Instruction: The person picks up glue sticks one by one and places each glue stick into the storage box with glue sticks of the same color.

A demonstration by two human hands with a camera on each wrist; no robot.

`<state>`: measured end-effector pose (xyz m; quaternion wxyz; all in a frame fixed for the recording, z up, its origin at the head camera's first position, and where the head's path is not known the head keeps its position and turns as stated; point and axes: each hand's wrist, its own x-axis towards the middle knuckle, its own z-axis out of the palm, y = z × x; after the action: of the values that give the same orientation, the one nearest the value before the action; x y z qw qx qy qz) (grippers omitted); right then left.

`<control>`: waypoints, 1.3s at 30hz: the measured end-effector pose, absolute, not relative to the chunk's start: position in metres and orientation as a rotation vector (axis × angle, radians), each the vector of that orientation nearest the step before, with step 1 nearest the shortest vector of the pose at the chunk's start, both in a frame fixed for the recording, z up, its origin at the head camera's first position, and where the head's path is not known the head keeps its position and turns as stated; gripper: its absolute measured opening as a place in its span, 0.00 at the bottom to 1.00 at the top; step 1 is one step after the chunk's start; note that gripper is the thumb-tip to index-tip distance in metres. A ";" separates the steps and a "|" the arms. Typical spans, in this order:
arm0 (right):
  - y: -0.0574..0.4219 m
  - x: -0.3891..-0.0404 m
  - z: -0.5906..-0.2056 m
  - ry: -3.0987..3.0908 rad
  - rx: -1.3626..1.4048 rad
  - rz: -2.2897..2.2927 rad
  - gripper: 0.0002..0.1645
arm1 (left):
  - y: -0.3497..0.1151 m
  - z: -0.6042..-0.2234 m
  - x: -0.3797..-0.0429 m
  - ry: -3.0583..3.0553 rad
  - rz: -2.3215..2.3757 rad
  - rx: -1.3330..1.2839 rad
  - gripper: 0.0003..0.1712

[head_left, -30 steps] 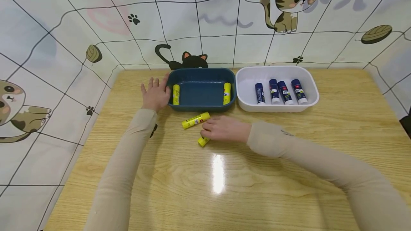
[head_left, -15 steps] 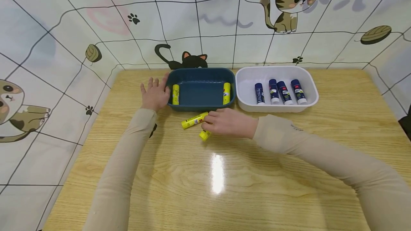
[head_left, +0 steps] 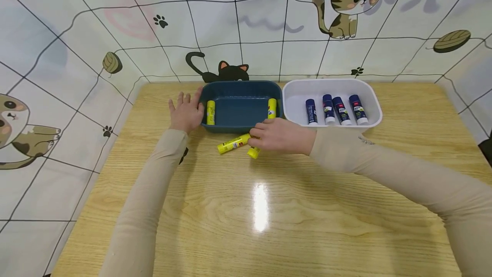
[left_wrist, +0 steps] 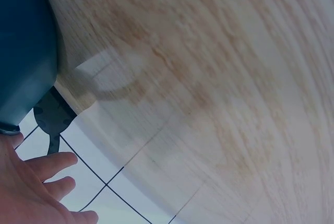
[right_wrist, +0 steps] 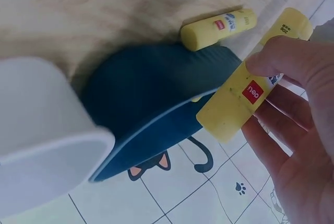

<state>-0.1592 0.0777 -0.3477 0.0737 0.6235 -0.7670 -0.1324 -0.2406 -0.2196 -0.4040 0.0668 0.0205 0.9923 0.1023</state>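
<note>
My right hand (head_left: 284, 136) holds a yellow glue stick (right_wrist: 235, 101) between thumb and fingers, close to the front wall of the dark blue bin (head_left: 240, 130). Another yellow glue stick (head_left: 233, 144) lies on the table just in front of that bin. Inside the bin, one yellow glue stick (head_left: 210, 113) rests at the left end and a second yellow glue stick (head_left: 272, 108) at the right end, partly covered by my right hand. With fingers spread, my left hand (head_left: 186, 112) touches the bin's left side; in the left wrist view its fingers (left_wrist: 52, 165) lie beside the bin wall.
A white bin (head_left: 294, 125) stands right against the blue one, with several dark blue glue sticks (head_left: 340, 111) in it. Behind both rises a wall (head_left: 265, 61) with cat drawings. The wooden table (head_left: 215, 217) stretches out in front.
My right hand has lifted the yellow glue stick from the table and carried it up and right toward the blue bin. My left hand has stayed at the bin's side.
</note>
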 end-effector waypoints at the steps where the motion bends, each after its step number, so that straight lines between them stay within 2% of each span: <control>1: 0.079 -0.160 -0.347 -2.294 1.870 -0.400 0.18 | -0.219 -0.404 -0.241 2.989 0.310 0.062 0.33; 11: 0.087 -0.170 -0.334 -2.297 1.915 -0.433 0.23 | -0.220 -0.403 -0.242 2.987 0.312 0.063 0.33; 22: 0.087 -0.189 -0.326 -2.306 1.900 -0.482 0.18 | -0.221 -0.406 -0.244 2.987 0.317 0.069 0.33; 36: 0.077 -0.218 -0.316 -2.468 1.900 -0.610 0.28 | -0.223 -0.408 -0.245 2.994 0.320 0.068 0.33; 39: 0.074 -0.224 -0.315 -2.501 1.902 -0.633 0.28 | -0.223 -0.409 -0.245 2.994 0.315 0.067 0.33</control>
<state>-0.2243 0.0737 -0.3149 -0.0318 0.5931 -0.7800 -0.1973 -0.2455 -0.2230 -0.4086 0.0651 0.0221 0.9922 0.1042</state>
